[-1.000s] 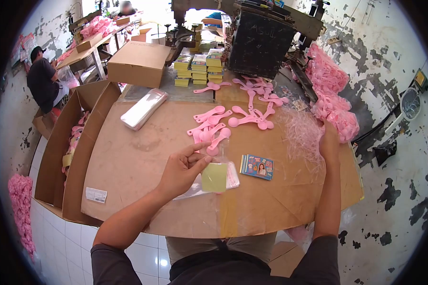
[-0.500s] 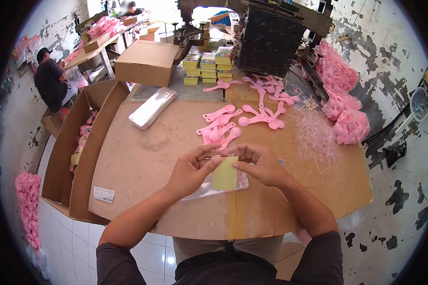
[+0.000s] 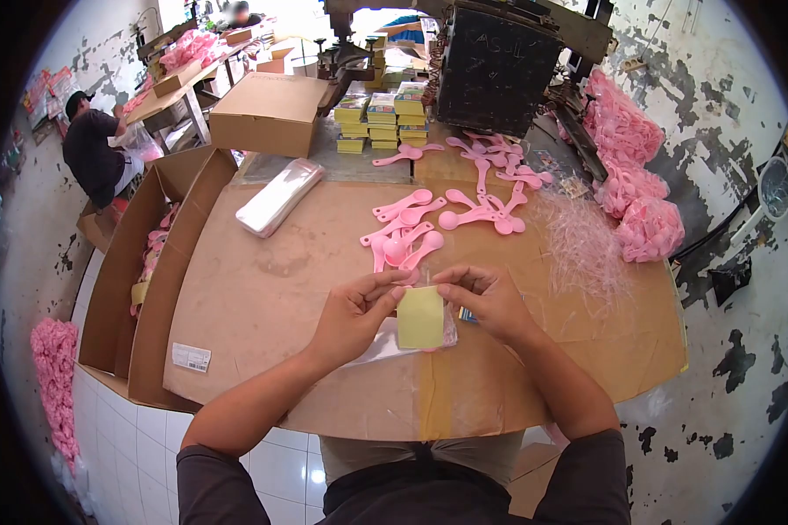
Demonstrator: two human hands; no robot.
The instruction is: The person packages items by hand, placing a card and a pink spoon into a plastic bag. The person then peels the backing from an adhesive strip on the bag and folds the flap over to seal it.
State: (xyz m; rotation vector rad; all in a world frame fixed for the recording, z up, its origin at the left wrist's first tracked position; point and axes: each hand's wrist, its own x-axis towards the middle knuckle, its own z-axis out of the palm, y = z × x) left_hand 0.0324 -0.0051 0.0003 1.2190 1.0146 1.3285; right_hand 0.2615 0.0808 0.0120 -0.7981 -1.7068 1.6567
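Observation:
A small pale-yellow card (image 3: 421, 319) is held upright over the front part of the cardboard-covered table. My left hand (image 3: 352, 313) pinches its upper left corner between thumb and fingers. At the upper right corner, my right hand (image 3: 490, 304) has its thumb and fingertips closed on the card's edge. Something thin and clear shows between the fingertips, too small to make out. Under the card and hands lie clear plastic bags (image 3: 378, 346). A blue-printed card (image 3: 467, 314) peeks out beneath my right hand. Just beyond my fingers is a pile of pink measuring spoons (image 3: 403, 241).
More pink spoons (image 3: 486, 214) lie farther right, beside shredded clear plastic (image 3: 582, 249). A stack of clear bags (image 3: 280, 197) rests at left. Card stacks (image 3: 383, 122), a closed carton (image 3: 267, 114) and a black machine (image 3: 499, 74) stand behind. Another person (image 3: 96, 153) sits far left.
My right hand has shifted slightly right, and more of the yellow card shows. The blue-printed card now appears at the left side of my right hand.

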